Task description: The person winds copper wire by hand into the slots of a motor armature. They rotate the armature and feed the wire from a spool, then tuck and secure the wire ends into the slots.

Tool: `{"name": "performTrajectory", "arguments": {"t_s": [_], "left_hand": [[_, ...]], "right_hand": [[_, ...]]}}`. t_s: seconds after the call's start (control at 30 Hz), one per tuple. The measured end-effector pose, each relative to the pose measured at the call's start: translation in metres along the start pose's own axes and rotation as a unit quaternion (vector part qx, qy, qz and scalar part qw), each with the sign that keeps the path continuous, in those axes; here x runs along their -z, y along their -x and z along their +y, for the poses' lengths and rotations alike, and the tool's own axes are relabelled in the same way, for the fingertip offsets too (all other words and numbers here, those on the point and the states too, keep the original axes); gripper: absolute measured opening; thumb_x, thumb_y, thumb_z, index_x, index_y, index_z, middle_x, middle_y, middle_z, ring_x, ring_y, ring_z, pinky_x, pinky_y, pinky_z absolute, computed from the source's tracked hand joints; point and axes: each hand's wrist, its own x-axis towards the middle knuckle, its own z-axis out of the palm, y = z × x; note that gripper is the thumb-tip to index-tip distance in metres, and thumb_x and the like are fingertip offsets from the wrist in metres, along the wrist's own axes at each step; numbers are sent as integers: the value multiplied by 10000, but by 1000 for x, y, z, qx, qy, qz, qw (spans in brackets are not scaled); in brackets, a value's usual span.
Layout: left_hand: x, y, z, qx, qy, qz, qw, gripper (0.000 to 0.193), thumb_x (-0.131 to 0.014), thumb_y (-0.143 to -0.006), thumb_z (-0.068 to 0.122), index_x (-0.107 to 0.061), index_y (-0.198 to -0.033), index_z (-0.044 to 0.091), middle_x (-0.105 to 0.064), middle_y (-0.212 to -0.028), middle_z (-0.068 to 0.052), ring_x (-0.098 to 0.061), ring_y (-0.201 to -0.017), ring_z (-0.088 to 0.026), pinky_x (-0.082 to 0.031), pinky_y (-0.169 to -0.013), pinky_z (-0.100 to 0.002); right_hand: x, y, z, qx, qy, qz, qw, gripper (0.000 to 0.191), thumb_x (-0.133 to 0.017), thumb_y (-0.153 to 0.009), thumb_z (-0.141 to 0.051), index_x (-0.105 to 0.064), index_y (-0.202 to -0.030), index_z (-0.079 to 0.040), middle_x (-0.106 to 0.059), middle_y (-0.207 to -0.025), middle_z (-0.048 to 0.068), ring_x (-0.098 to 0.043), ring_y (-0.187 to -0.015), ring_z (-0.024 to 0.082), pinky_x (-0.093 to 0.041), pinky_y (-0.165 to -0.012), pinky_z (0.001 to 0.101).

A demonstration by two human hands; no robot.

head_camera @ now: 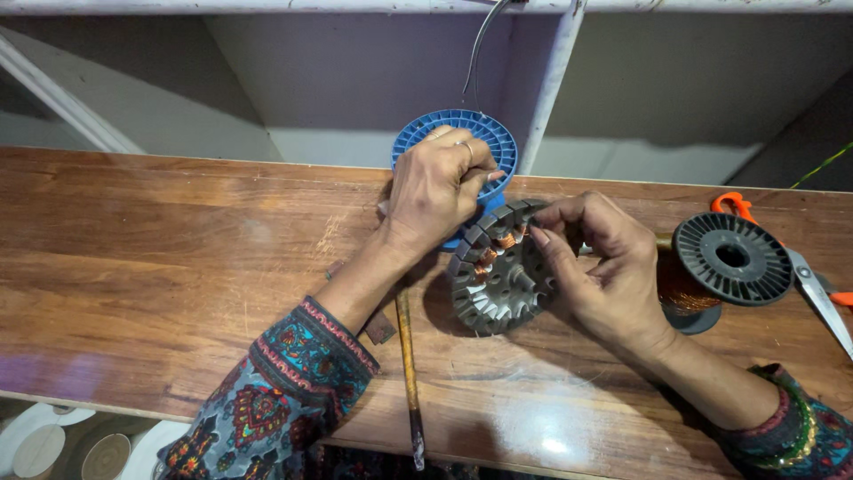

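- The wooden table lies under both hands.
- The black spool of copper wire lies just right of the right hand, with orange-handled scissors beyond it.
- The blue ribbed spool sits behind the left hand.
- The grey slotted stator stands tilted between the hands.
- The left hand is curled at the stator's top edge; its grip is hidden.
- The right hand pinches the stator's right rim.
- A thin rod lies below the left wrist.

Wooden bench: scissors, rod, spool.
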Motion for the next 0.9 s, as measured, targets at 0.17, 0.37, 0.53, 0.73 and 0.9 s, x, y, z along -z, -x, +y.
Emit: {"name": "performTrajectory", "arguments": {"t_s": [0.17,0.37,0.53,0.73,0.9], "left_hand": [[1,0,1,-6,4,0,1000,123,-800,-827,74,-690,-812,24,-626,-742,-82,-610,-731,-262,-476,-678,-401],[1,-1,1,-15,-1,6,1000,139,-802,-827,81,-680,-812,15,-619,-750,-94,-605,-738,-280,-473,-678,-411],[0,-1,2,9,4,0,1000,128,-795,-833,87,-683,-808,29,-625,-739,-76,-613,-727,-263,-476,-668,-399],[2,-1,3,-3,1,1,1000,111,-787,-825,64,-685,-816,22,-629,-762,-91,-619,-754,-286,-481,-684,-414],[0,-6,1,13,6,-24,1000,91,-794,-797,63,-712,-818,29,-651,-747,-97,-643,-723,-276,-489,-677,-415]], "right_hand": [[-2,1,-3,71,80,14,994,100,-666,-962,-33,-640,-1040,24,-651,-940,76,-665,-778,99,-566,-657,226],[-2,2,-2,39,102,30,994,99,-642,-972,-7,-625,-1060,37,-630,-979,81,-668,-804,112,-577,-692,235],[2,-6,4,52,156,57,985,183,-700,-922,-25,-604,-1066,34,-590,-981,125,-592,-889,180,-512,-744,309],[7,-18,16,-190,-96,-31,976,294,-684,-873,-119,-593,-1152,-97,-681,-925,19,-660,-857,96,-550,-788,268],[5,-21,26,-201,-91,-57,974,131,-697,-815,-57,-616,-918,-61,-656,-789,-1,-606,-701,88,-511,-665,266]]}}
